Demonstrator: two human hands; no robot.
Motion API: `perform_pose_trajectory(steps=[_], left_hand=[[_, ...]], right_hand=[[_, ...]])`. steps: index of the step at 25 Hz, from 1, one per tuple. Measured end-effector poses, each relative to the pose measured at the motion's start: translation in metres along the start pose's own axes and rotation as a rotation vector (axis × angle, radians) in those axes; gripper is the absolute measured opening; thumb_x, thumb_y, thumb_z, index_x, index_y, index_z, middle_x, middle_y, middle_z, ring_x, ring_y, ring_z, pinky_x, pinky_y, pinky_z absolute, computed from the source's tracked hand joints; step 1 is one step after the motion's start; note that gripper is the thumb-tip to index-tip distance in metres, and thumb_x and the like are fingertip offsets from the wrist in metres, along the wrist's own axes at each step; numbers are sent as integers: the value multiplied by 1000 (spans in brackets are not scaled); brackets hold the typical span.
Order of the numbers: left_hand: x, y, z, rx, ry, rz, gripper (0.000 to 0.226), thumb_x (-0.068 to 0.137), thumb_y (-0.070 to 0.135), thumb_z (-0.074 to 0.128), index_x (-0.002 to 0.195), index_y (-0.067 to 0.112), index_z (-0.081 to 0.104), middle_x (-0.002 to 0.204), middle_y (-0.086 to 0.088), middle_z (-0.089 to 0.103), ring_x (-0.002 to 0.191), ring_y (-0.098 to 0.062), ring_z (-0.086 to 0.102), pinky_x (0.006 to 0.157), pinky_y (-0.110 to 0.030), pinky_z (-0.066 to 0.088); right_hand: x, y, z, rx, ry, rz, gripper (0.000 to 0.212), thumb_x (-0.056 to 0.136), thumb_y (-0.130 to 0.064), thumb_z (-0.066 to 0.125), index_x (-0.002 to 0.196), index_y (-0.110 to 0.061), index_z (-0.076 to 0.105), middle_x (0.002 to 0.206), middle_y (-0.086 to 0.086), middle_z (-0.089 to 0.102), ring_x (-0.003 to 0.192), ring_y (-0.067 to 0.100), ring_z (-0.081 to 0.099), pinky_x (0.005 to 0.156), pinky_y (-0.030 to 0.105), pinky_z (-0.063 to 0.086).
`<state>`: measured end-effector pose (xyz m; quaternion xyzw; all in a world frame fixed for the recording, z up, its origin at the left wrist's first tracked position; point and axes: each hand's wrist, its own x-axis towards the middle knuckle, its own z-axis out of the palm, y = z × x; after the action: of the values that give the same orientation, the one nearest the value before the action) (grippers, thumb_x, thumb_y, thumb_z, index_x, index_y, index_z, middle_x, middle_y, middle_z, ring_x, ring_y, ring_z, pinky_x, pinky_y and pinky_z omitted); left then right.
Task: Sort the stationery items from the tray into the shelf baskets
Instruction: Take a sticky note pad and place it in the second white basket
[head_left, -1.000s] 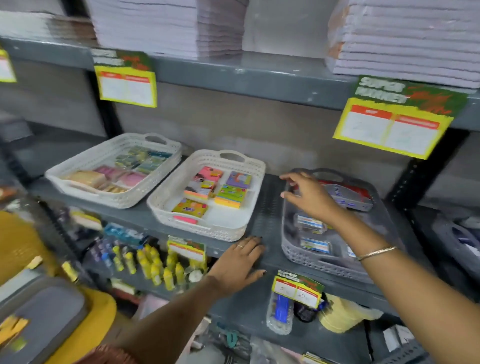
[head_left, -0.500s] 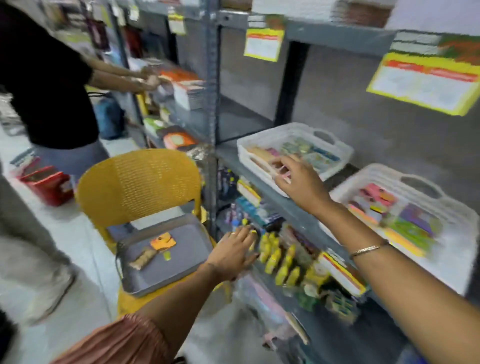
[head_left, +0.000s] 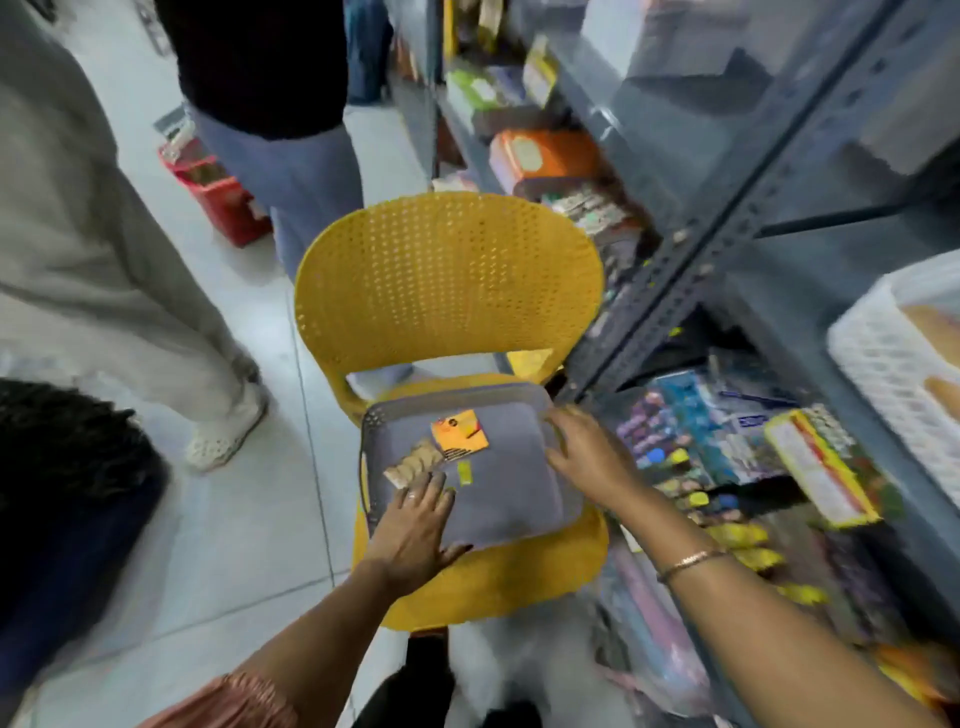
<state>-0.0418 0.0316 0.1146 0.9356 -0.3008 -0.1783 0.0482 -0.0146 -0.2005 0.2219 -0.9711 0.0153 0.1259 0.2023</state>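
A grey tray (head_left: 511, 499) lies on the seat of a yellow chair (head_left: 447, 280). On the tray are an orange card packet (head_left: 460, 435), a brown patterned packet (head_left: 415, 461) and a small yellow piece (head_left: 464, 473). My left hand (head_left: 418, 530) hovers flat over the tray's near left part, fingers spread, fingertips just short of the brown packet. My right hand (head_left: 584, 454) is over the tray's right edge, fingers apart, holding nothing. A white shelf basket (head_left: 883, 364) shows at the far right edge.
Grey metal shelving (head_left: 727, 218) packed with stationery runs along the right. Two people's legs (head_left: 291, 156) stand in the aisle behind the chair, beside a red basket (head_left: 218, 192) on the floor. A dark shape (head_left: 62, 499) fills the left edge.
The view has swung left and down from the shelf baskets to the chair. Both hands left the shelf and came down over the grey tray.
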Motion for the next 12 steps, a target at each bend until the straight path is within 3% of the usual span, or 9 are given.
perform_pose_trajectory(steps=[2,7,12], left_hand=[[4,-16,29,-12,5,-40,78,87,67,21,112,8,65,122,-16,61,111,-33,57,78,-43,53],[8,-29,87,-99,-48,-121,83,89,69,13,117,7,62,126,-15,59,114,-30,56,83,-44,51],[5,-35,124,-110,-2,-147,81,90,66,16,126,4,55,132,-15,54,121,-30,50,94,-43,44]], right_hand=[[27,8,37,-9,-78,-15,42,81,-10,61,122,-10,51,131,11,52,124,30,47,97,43,44],[78,20,125,-61,-251,-30,44,85,-8,57,127,-8,45,132,11,47,125,30,41,87,42,45],[131,24,189,-190,-290,-160,55,81,-8,61,132,-6,40,142,14,41,131,31,36,101,41,39]])
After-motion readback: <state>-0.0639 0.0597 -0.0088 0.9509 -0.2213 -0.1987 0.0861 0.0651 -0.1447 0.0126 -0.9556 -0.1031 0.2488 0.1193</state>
